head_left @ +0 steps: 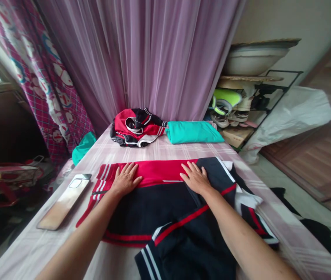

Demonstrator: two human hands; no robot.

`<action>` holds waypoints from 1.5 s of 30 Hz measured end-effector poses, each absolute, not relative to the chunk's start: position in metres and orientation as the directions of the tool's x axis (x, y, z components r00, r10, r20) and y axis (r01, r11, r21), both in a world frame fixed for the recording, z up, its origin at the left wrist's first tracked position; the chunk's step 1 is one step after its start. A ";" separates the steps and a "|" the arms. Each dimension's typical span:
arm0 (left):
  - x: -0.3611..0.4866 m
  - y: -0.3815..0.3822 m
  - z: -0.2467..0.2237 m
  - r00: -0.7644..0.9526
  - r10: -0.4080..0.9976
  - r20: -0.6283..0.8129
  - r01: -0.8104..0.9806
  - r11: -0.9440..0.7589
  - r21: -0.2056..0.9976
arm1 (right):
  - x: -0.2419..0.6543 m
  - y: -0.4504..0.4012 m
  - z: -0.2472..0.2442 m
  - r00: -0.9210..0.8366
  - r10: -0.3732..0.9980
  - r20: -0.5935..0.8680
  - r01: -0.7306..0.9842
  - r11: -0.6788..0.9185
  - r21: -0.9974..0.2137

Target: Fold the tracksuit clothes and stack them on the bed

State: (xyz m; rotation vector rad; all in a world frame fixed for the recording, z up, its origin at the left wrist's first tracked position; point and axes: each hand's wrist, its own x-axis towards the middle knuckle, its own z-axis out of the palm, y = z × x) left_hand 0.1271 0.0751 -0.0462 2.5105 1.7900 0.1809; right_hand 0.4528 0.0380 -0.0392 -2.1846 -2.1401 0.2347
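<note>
A black and red garment with white stripes lies spread on the pink checked cloth, its red strip along the far side. My left hand rests flat on the red part near the striped left end, fingers spread. Also spread flat, my right hand presses where red meets black, toward the right. Neither hand grips anything. One black sleeve with two white stripes lies folded toward me, partly under my right forearm. White fabric shows at the garment's right side.
A phone lies at the left. Farther back are a crumpled red and black garment and a folded teal cloth. Purple curtains hang behind. At the right stands a rack with shoes and a basin, beside a white bag.
</note>
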 end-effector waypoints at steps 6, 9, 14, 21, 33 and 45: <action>0.104 0.080 -0.025 0.232 0.950 0.208 0.964 -0.253 0.081 | 0.454 0.035 -0.047 0.033 0.995 -0.092 0.990 -0.045 -0.134; 0.081 0.082 -0.025 0.114 0.987 0.117 0.992 -0.119 0.034 | 0.455 0.036 -0.047 0.028 0.997 -0.075 0.990 -0.038 -0.133; 0.065 0.084 -0.036 0.027 0.996 -0.086 0.999 -0.024 0.039 | 0.455 0.037 -0.049 0.024 0.996 -0.084 0.991 -0.034 -0.129; 0.079 0.070 -0.008 0.038 0.995 -0.088 0.999 -0.041 -0.032 | 0.458 0.030 -0.036 0.026 0.994 -0.107 0.983 -0.045 -0.176; 0.130 -0.039 0.012 0.806 0.592 -0.024 0.503 -0.662 0.556 | 0.529 -0.050 -0.042 0.158 0.948 0.276 0.951 -0.072 -0.300; 0.140 -0.069 0.037 0.767 0.618 -0.174 0.617 -0.636 0.464 | 0.548 -0.063 -0.063 0.365 0.820 0.441 0.781 -0.012 -0.624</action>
